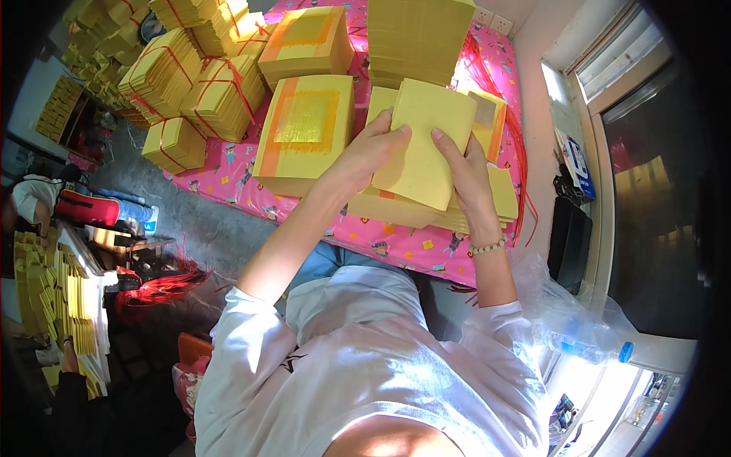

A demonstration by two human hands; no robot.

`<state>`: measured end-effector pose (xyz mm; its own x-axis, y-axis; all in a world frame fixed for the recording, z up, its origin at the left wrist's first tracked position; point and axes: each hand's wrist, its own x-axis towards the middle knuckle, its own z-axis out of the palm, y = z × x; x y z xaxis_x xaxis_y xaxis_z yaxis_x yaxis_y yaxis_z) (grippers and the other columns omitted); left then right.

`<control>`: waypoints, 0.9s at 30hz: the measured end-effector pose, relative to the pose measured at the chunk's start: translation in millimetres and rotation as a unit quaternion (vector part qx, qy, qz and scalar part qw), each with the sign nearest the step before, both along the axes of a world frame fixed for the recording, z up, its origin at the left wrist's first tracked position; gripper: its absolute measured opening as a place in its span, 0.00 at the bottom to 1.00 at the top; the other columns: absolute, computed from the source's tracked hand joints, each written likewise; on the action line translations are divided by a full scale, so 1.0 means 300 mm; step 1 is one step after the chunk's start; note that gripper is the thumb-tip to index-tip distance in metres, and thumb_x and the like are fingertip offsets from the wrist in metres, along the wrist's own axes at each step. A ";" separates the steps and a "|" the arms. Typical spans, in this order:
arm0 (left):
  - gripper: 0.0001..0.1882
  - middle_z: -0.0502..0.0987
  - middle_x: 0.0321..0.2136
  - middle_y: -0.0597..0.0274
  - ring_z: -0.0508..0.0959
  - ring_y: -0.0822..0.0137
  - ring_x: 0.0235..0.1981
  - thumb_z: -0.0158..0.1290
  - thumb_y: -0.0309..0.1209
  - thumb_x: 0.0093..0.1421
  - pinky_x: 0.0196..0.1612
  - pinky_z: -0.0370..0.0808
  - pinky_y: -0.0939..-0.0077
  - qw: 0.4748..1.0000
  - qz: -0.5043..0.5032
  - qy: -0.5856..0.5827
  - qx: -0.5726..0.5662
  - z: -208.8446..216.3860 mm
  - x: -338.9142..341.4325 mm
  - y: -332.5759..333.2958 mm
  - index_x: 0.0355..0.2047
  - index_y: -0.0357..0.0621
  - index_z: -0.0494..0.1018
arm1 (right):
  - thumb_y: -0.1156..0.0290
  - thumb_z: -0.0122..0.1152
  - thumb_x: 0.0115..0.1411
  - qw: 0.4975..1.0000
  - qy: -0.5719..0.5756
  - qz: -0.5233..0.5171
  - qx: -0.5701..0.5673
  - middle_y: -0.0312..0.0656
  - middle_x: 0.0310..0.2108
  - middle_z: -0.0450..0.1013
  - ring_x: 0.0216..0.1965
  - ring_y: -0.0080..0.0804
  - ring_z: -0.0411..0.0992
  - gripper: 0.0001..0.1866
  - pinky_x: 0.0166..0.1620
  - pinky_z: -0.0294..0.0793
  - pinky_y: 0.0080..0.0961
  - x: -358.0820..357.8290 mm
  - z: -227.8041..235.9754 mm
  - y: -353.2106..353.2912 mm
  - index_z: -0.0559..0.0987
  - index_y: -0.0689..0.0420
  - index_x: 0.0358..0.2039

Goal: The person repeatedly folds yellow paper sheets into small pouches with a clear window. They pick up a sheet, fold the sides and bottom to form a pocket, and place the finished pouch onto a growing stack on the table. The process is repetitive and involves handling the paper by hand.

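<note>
A folded piece of plain yellow paper (423, 156), perhaps several sheets thick, is held between my two hands above the table. My left hand (371, 156) grips its left edge, thumb on the top face. On the opposite edge, my right hand (470, 177) pinches it with the thumb on top and the fingers underneath. Beneath lies a yellow paper stack (390, 210), partly hidden, and more folded yellow paper (500, 190) sits by my right wrist. To the left stands a thick paper stack with a gold square (304, 126); behind my hands rises a tall yellow stack (419, 46).
Yellow bundles tied with red string (161, 72) crowd the table's far left. Red strings (521, 160) hang along the right edge of the pink tablecloth (232, 190). A plastic bottle (582, 339) lies near my right elbow. People (36, 194) are at the left beside more yellow paper.
</note>
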<state>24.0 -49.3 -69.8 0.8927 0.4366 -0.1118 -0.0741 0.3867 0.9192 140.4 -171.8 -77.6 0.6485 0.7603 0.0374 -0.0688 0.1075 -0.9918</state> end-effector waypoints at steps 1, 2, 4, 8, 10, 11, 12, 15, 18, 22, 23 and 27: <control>0.21 0.70 0.51 0.58 0.72 0.69 0.52 0.45 0.31 0.66 0.52 0.70 0.73 1.000 0.002 0.002 -0.001 0.003 0.000 -0.002 0.57 0.38 0.60 | 0.65 0.59 0.62 1.000 0.010 0.001 0.003 0.45 0.47 0.72 0.47 0.27 0.72 0.23 0.48 0.73 0.24 0.002 -0.005 0.000 0.68 0.66 0.52; 0.21 0.70 0.51 0.58 0.72 0.69 0.52 0.45 0.31 0.66 0.52 0.70 0.74 1.000 0.004 0.004 -0.002 0.007 0.000 -0.006 0.57 0.38 0.60 | 0.65 0.59 0.62 1.000 0.013 -0.002 0.001 0.45 0.47 0.72 0.47 0.27 0.72 0.23 0.48 0.73 0.24 0.003 -0.007 -0.001 0.68 0.66 0.52; 0.21 0.70 0.51 0.58 0.71 0.69 0.52 0.45 0.30 0.66 0.52 0.70 0.74 1.000 0.001 0.001 -0.004 0.006 0.000 -0.007 0.57 0.38 0.60 | 0.66 0.58 0.62 1.000 0.017 -0.005 -0.001 0.45 0.47 0.72 0.47 0.27 0.72 0.22 0.48 0.73 0.24 0.006 -0.009 0.001 0.68 0.66 0.52; 0.21 0.70 0.51 0.59 0.71 0.71 0.52 0.45 0.29 0.66 0.53 0.68 0.75 0.999 -0.006 -0.013 0.040 -0.004 -0.003 -0.001 0.57 0.38 0.60 | 0.69 0.60 0.60 1.000 -0.006 -0.019 0.007 0.45 0.47 0.72 0.47 0.27 0.72 0.23 0.47 0.73 0.23 -0.006 -0.005 -0.004 0.67 0.66 0.53; 0.20 0.70 0.51 0.60 0.70 0.72 0.51 0.45 0.28 0.65 0.53 0.68 0.75 0.997 -0.001 -0.014 0.081 0.002 -0.006 -0.004 0.57 0.38 0.60 | 0.70 0.62 0.58 0.998 -0.054 -0.037 0.019 0.46 0.45 0.72 0.46 0.28 0.72 0.25 0.46 0.74 0.24 -0.021 0.006 -0.014 0.65 0.67 0.53; 0.20 0.70 0.50 0.60 0.70 0.72 0.51 0.45 0.28 0.65 0.53 0.67 0.76 0.995 0.003 -0.014 0.099 0.006 -0.010 -0.006 0.57 0.38 0.60 | 0.71 0.62 0.58 0.996 -0.076 -0.040 0.022 0.46 0.46 0.71 0.46 0.28 0.72 0.26 0.46 0.74 0.24 -0.027 0.009 -0.016 0.64 0.66 0.53; 0.20 0.70 0.50 0.61 0.70 0.72 0.51 0.44 0.28 0.65 0.53 0.67 0.76 0.993 0.007 -0.013 0.117 0.005 -0.015 -0.012 0.57 0.38 0.60 | 0.72 0.63 0.57 0.994 -0.098 -0.043 0.024 0.46 0.46 0.71 0.46 0.28 0.71 0.27 0.47 0.74 0.24 -0.032 0.006 -0.019 0.64 0.66 0.54; 0.19 0.70 0.49 0.61 0.70 0.73 0.50 0.44 0.29 0.66 0.53 0.67 0.77 0.987 0.052 -0.064 0.140 -0.005 -0.026 -0.049 0.56 0.38 0.61 | 0.74 0.64 0.56 0.991 -0.119 -0.041 0.050 0.45 0.46 0.70 0.46 0.28 0.71 0.28 0.47 0.74 0.24 -0.049 0.005 -0.030 0.62 0.64 0.55; 0.21 0.70 0.48 0.57 0.69 0.73 0.50 0.43 0.29 0.67 0.52 0.67 0.76 0.978 0.057 -0.151 0.133 -0.007 -0.026 -0.067 0.58 0.35 0.58 | 0.76 0.64 0.55 0.988 -0.126 -0.033 0.079 0.44 0.47 0.69 0.46 0.28 0.71 0.29 0.47 0.74 0.25 -0.070 0.017 -0.046 0.62 0.64 0.55; 0.20 0.72 0.45 0.58 0.71 0.73 0.47 0.43 0.30 0.67 0.49 0.68 0.76 0.958 0.109 -0.160 0.212 -0.029 -0.043 -0.097 0.57 0.35 0.58 | 0.78 0.64 0.54 0.989 -0.117 -0.033 0.089 0.44 0.48 0.70 0.47 0.28 0.71 0.30 0.48 0.74 0.25 -0.104 0.028 -0.071 0.62 0.63 0.55; 0.20 0.73 0.45 0.58 0.71 0.73 0.46 0.43 0.31 0.67 0.49 0.69 0.76 0.955 0.119 -0.162 0.219 -0.025 -0.049 -0.111 0.57 0.35 0.59 | 0.78 0.64 0.54 0.988 -0.120 -0.032 0.088 0.44 0.48 0.70 0.48 0.28 0.71 0.30 0.48 0.74 0.25 -0.112 0.029 -0.079 0.62 0.63 0.55; 0.17 0.73 0.42 0.58 0.72 0.73 0.43 0.43 0.31 0.67 0.47 0.69 0.77 0.941 0.130 -0.137 0.282 -0.033 -0.079 -0.123 0.53 0.35 0.60 | 0.79 0.64 0.54 0.987 -0.130 -0.020 0.095 0.44 0.49 0.70 0.49 0.28 0.71 0.31 0.49 0.73 0.25 -0.136 0.041 -0.097 0.61 0.62 0.56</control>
<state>0.3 -86.3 -79.7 0.7088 0.5657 0.4215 -0.3620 -0.2212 0.9056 99.6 -201.0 -65.2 0.6273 0.6978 0.3459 0.1926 0.2913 -0.9370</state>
